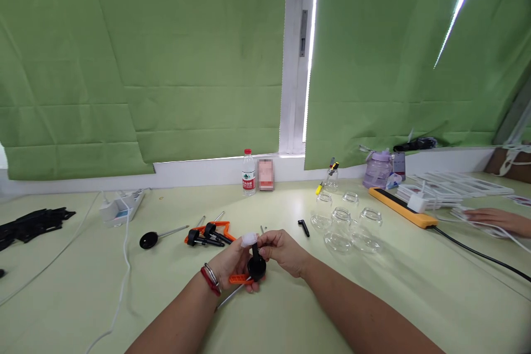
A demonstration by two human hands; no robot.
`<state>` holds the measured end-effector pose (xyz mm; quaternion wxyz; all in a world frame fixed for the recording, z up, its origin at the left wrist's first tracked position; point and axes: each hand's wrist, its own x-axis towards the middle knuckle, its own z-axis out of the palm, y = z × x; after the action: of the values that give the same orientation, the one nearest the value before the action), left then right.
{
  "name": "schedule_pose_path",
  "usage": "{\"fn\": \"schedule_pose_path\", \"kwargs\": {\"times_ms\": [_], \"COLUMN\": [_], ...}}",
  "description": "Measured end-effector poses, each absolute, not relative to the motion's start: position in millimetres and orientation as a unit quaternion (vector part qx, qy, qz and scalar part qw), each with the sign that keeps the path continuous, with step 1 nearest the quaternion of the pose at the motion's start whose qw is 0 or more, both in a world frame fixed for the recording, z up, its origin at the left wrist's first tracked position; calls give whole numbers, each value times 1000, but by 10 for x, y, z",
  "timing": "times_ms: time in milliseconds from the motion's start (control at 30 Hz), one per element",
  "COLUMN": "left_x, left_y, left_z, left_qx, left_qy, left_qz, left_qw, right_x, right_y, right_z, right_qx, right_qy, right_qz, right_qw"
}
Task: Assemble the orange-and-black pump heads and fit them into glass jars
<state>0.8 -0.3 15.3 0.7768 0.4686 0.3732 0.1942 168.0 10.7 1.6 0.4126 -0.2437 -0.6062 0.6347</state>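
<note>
My left hand (233, 266) is wrapped round a black-and-orange assembly (256, 269), which has a round black cap and a thin metal rod. The rod (230, 296) sticks out toward the lower left. Something white and translucent covers the tip of my left thumb (249, 240). With its fingers pinched together, my right hand (285, 251) grips the black arm (255, 250) rising from the cap. Left of my hands lie similar black-and-orange assemblies (209, 233) and a black disc on a metal rod (149, 240). A small black crank-shaped piece (305, 228) lies beyond my right hand.
Several glass jars (341, 231) stand to the right. Behind them are screwdrivers in a jar (331, 180), a purple jug (377, 169) and an orange power strip (400, 208). A water bottle (248, 173) stands by the wall. Another person's hand (493, 218) rests far right. White cables (126, 257) cross the left.
</note>
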Motion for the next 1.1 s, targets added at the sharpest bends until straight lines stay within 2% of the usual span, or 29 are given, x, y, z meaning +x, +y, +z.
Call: {"fn": "schedule_pose_path", "kwargs": {"times_ms": [300,600,1100], "left_x": [31,28,25], "left_y": [-41,-46,-51], "left_z": [216,225,241], "left_qx": [465,465,469], "left_qy": [387,376,362], "left_qz": [199,203,197], "left_qw": [771,776,781], "right_x": [1681,1699,1674], "right_y": [126,123,117], "right_z": [-10,9,-8], "right_qx": [-247,-228,-230], "right_qy": [-589,-608,-605], "right_qz": [642,652,642], "right_qw": [424,392,412]}}
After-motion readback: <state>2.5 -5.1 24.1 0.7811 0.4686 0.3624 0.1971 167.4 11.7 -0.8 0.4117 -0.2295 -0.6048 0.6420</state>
